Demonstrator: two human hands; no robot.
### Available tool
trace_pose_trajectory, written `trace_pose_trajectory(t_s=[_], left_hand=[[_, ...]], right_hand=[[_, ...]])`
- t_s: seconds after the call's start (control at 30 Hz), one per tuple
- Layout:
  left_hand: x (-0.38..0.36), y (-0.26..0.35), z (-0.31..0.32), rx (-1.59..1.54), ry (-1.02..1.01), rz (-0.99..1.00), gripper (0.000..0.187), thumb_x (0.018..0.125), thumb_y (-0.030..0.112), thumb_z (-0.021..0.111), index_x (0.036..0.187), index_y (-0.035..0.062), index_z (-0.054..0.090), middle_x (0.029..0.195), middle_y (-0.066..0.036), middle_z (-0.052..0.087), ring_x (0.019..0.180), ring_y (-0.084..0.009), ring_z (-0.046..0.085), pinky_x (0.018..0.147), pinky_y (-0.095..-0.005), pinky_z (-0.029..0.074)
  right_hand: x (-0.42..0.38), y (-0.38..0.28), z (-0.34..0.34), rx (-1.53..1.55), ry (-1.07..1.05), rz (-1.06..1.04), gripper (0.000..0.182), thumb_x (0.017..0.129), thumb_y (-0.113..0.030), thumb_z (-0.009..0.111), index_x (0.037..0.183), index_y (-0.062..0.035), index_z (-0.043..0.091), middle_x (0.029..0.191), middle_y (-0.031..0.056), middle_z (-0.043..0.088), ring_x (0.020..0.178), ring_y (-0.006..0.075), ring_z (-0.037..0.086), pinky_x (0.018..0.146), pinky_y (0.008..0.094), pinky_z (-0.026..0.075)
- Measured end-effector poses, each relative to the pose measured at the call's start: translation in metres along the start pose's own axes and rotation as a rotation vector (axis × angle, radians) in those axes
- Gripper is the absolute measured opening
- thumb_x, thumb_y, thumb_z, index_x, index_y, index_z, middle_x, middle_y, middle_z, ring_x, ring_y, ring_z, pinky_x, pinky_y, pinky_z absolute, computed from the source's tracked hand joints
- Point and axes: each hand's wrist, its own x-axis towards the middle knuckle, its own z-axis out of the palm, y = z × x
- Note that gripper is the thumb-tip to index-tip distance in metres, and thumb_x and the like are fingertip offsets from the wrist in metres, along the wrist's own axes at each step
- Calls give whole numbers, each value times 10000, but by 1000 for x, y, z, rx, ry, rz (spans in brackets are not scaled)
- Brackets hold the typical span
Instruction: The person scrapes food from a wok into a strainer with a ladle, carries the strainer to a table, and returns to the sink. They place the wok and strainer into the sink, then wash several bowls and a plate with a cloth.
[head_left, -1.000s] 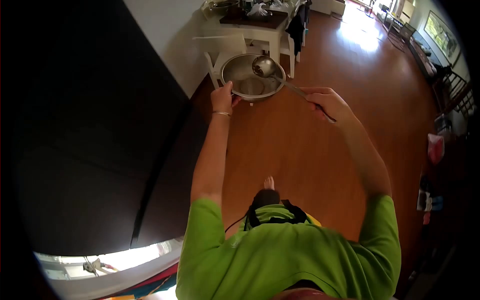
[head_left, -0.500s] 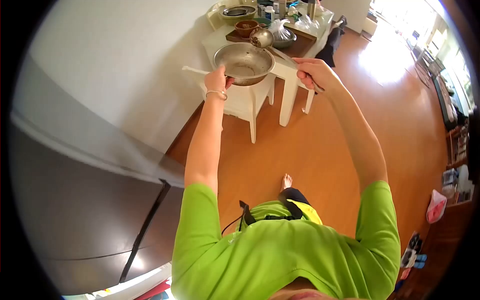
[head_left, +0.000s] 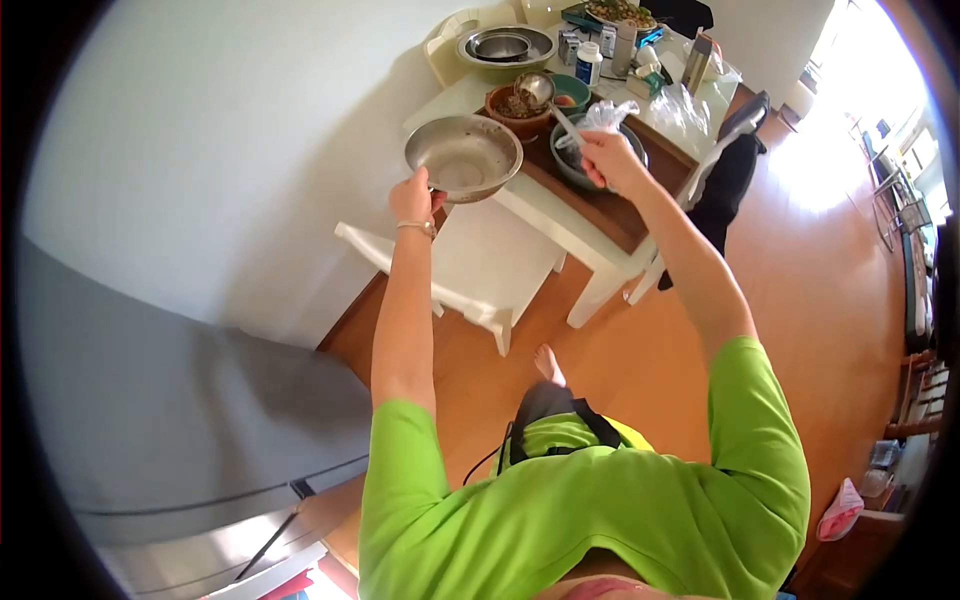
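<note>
My left hand [head_left: 412, 199] grips the near rim of a metal bowl [head_left: 463, 158], held up in front of the table. Some residue shows on the bowl's inside. In my right hand [head_left: 612, 164] is the handle of a metal ladle [head_left: 535, 90], fingers wrapped round it. The ladle's head overlaps the brown bowl [head_left: 518, 122], which holds dark, chunky food. Close by my right hand, a dark basin [head_left: 560, 155] holds a clear plastic bag [head_left: 607, 117]. A green bowl [head_left: 577, 94] stands behind the ladle.
The white table [head_left: 590, 243] carries stacked metal bowls [head_left: 500, 45], a white bottle [head_left: 588, 63], a tumbler [head_left: 696, 62] and a plate of food [head_left: 620, 14]. A white plastic chair [head_left: 490, 265] stands before it. A dark garment [head_left: 727, 180] hangs at the right. A grey cabinet-like surface [head_left: 180, 400] is at my left.
I have come nearer to the table. The ladle has moved from beside the metal bowl to over the brown bowl. My left hand still holds the metal bowl.
</note>
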Motion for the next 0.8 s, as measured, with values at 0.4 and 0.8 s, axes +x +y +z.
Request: trace_pose_trajectory(t_s=[0.4,0.8], left_hand=[[107,2,82,152,38,82,294,746,174,518,582,-66,473,581,-88,483,427,-154,480,368,-242,426],[127,13,112,236,114,129,311,747,176,521,542,-46,445,524,-62,455,404,-144,473,358,-243,410]], right_hand=[[128,73,-28,-1160,-84,-99,505,763,-139,413,1254,-96,305,675,213,564,621,351,561,607,423,443],[152,92,-62,-1114,-53,-215,512,752,-132,440,1250,-126,321,659,167,562,625,328,563,592,406,442]])
